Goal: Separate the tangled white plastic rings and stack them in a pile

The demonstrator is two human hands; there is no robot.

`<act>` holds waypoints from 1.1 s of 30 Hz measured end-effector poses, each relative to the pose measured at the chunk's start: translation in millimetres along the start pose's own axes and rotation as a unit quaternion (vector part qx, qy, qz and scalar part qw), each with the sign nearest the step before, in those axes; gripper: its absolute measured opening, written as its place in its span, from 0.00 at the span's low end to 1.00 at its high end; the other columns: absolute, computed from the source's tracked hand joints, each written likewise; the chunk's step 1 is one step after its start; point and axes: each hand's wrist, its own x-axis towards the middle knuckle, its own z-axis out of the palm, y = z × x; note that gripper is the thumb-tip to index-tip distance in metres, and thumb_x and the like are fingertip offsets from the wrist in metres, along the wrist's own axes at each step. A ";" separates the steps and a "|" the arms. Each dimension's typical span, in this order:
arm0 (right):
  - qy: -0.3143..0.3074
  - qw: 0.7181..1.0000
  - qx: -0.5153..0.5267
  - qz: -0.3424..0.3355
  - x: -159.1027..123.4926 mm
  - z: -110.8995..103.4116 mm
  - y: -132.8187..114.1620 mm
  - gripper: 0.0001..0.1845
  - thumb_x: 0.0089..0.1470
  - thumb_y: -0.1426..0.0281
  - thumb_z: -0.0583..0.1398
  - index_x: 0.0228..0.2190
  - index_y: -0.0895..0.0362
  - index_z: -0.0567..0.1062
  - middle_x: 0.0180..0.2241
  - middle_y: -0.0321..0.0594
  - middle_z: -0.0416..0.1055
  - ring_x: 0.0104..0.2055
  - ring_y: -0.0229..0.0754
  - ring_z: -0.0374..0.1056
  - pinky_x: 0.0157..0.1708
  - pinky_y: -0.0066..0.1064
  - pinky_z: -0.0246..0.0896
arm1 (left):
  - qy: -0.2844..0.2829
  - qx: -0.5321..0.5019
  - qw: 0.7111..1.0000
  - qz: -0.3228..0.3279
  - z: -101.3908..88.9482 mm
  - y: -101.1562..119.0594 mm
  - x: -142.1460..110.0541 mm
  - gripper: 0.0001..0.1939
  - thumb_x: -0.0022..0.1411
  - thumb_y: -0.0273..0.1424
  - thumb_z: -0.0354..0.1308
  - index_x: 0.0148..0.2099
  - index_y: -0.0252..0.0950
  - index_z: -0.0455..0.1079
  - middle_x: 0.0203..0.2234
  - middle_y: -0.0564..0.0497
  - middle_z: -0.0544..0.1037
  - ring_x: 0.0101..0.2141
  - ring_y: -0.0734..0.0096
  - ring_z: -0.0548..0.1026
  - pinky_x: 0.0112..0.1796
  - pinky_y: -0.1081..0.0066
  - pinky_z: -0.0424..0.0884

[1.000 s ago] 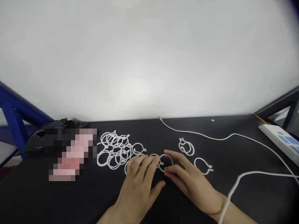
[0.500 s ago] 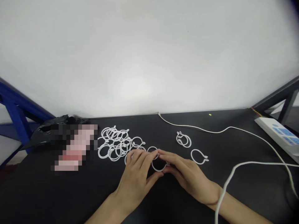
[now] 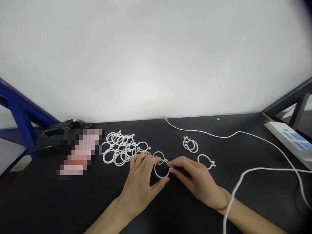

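Observation:
One white plastic ring (image 3: 162, 170) is held between both hands just above the black tabletop (image 3: 170, 208). My left hand (image 3: 141, 185) grips its left side with thumb below and fingers on top. My right hand (image 3: 195, 182) pinches the ring's clasp end on the right. A second loose ring (image 3: 159, 155) lies just behind them. A pile of several white rings (image 3: 122, 148) sits to the left of my left hand.
A linked pair of rings (image 3: 190, 145) and a single ring (image 3: 206, 161) lie right of my hands. A white cable (image 3: 243, 182) crosses the right side. A white power strip (image 3: 290, 139) sits far right. A blurred-out patch (image 3: 78, 149) and black plastic (image 3: 60, 128) lie at left.
Both hands closed in on one ring, lifted it off the table and drew it slightly toward me. The view shifted a little.

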 end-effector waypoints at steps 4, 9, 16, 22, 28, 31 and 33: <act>0.005 1.000 0.006 -0.015 1.4 -0.6 -2.7 0.10 0.62 0.74 0.58 0.46 0.55 0.72 0.38 0.39 0.77 0.38 0.35 0.75 0.39 0.24 0.71 | -0.003 0.005 1.000 0.030 0.8 -0.2 0.0 0.22 0.64 0.32 0.60 0.58 0.40 0.62 0.45 0.49 0.77 0.46 0.60 0.69 0.49 0.56 0.63; -0.004 0.999 0.012 -0.033 1.3 0.1 -3.3 0.15 0.62 0.77 0.56 0.49 0.53 0.70 0.42 0.41 0.76 0.41 0.36 0.74 0.41 0.25 0.72 | -0.006 -0.007 1.000 0.028 1.1 0.1 0.2 0.21 0.65 0.34 0.59 0.58 0.41 0.65 0.45 0.50 0.79 0.45 0.60 0.70 0.50 0.57 0.63; -0.029 0.999 0.016 -0.028 -1.6 2.1 0.1 0.14 0.63 0.76 0.54 0.48 0.53 0.70 0.41 0.40 0.75 0.41 0.36 0.74 0.40 0.26 0.71 | -0.019 -0.026 0.999 0.031 -0.1 0.6 -0.8 0.19 0.63 0.35 0.62 0.56 0.41 0.67 0.44 0.51 0.79 0.45 0.61 0.70 0.50 0.58 0.64; -0.038 0.999 0.007 -0.021 -2.8 3.1 1.1 0.11 0.63 0.76 0.53 0.46 0.53 0.68 0.39 0.39 0.72 0.37 0.34 0.72 0.37 0.25 0.69 | -0.015 -0.026 0.999 0.040 0.4 0.9 0.4 0.19 0.63 0.35 0.63 0.55 0.41 0.67 0.43 0.52 0.79 0.45 0.61 0.70 0.49 0.58 0.63; -0.051 0.999 0.003 -0.018 -4.3 1.4 -3.7 0.11 0.63 0.77 0.52 0.45 0.54 0.66 0.38 0.39 0.70 0.35 0.34 0.70 0.35 0.26 0.68 | -0.013 -0.024 0.999 0.042 1.0 1.7 -0.3 0.18 0.63 0.34 0.61 0.55 0.41 0.67 0.41 0.51 0.79 0.45 0.60 0.70 0.49 0.57 0.63; -0.051 0.999 0.001 -0.012 -4.7 1.6 -6.2 0.10 0.63 0.77 0.52 0.44 0.54 0.67 0.36 0.39 0.69 0.33 0.34 0.69 0.33 0.25 0.67 | -0.008 -0.028 0.998 0.048 1.2 2.3 -1.1 0.17 0.64 0.34 0.61 0.54 0.40 0.68 0.41 0.51 0.79 0.44 0.61 0.71 0.49 0.58 0.64; -0.044 0.999 -0.004 -0.013 -4.2 2.4 -6.3 0.09 0.63 0.76 0.53 0.43 0.54 0.68 0.35 0.38 0.70 0.32 0.34 0.69 0.32 0.25 0.67 | -0.006 -0.031 0.998 0.055 1.3 2.3 -0.9 0.17 0.63 0.34 0.61 0.54 0.40 0.68 0.41 0.51 0.79 0.44 0.61 0.71 0.48 0.58 0.64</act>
